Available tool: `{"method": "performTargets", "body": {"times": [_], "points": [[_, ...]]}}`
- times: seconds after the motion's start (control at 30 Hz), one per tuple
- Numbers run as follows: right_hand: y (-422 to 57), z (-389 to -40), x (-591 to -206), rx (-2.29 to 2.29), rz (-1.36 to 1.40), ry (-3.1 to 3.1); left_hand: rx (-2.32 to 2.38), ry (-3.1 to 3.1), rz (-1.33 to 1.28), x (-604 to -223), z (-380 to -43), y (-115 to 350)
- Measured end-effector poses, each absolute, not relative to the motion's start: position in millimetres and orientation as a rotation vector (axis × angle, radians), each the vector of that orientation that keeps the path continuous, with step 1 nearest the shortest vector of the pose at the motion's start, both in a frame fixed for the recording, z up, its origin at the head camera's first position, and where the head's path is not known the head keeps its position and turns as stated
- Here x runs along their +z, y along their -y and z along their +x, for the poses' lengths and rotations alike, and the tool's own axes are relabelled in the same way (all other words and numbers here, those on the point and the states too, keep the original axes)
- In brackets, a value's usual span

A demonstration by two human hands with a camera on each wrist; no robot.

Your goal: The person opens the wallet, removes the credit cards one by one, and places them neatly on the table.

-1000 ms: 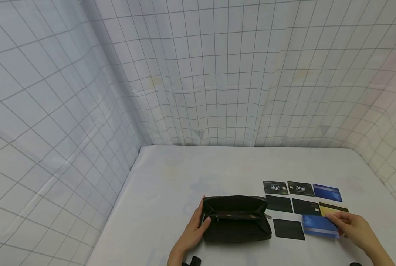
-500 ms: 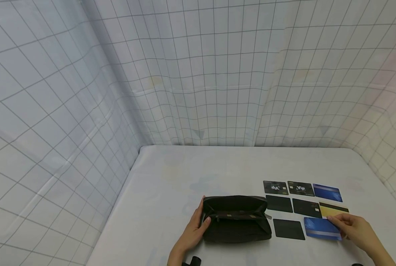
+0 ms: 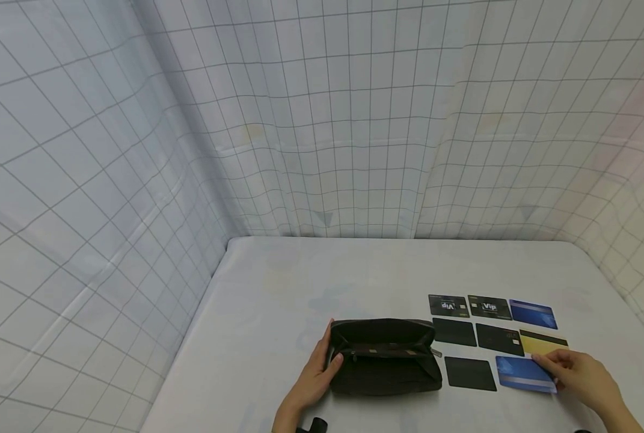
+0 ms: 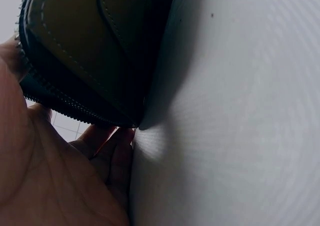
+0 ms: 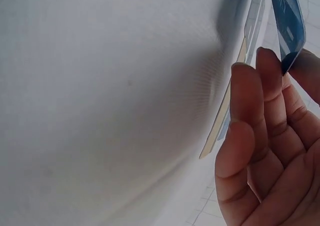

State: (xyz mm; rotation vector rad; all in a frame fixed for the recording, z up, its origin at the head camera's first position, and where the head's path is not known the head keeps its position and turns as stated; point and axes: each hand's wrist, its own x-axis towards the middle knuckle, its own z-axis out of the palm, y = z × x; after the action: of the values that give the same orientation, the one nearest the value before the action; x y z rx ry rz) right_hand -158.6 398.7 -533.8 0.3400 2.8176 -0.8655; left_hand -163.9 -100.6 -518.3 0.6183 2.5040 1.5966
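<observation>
A long black zip wallet lies with its mouth spread wide, inner pockets showing. My left hand grips its left end, thumb over the front edge and fingers behind. The left wrist view shows the wallet's stitched side and zip teeth close up against the palm. At the right, my right hand pinches the right edge of a blue card between thumb and fingers. In the right wrist view that blue card appears tilted above the tabletop. A yellow card lies just behind it.
Two black "Vip" cards and another blue card form the back row. Plain black cards lie in the middle row and beside the wallet. A white cloth covers the table; grid-patterned curtains surround it.
The right hand has shifted the blue card slightly to the right, so more of the yellow card's lower edge shows. The left hand and wallet have stayed put.
</observation>
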Motion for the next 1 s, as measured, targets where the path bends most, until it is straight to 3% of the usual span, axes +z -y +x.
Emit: {"method": "performTargets", "body": {"times": [0.3,0.6,1.0], "points": [[-400.8,-162.1,-536.8,-0.767,0.408,-2.838,1.582,-2.521,0.632,-519.9,-164.6,101.0],[-400.5,-163.9,-536.5,-0.736,0.433,-2.816,1.56,-2.542,0.597,-560.5,-179.1,105.1],[-400.6,-165.4,-535.6,-0.741,0.449,-2.799,1.579,-2.518,0.567,-560.0,-177.6,106.4]]}}
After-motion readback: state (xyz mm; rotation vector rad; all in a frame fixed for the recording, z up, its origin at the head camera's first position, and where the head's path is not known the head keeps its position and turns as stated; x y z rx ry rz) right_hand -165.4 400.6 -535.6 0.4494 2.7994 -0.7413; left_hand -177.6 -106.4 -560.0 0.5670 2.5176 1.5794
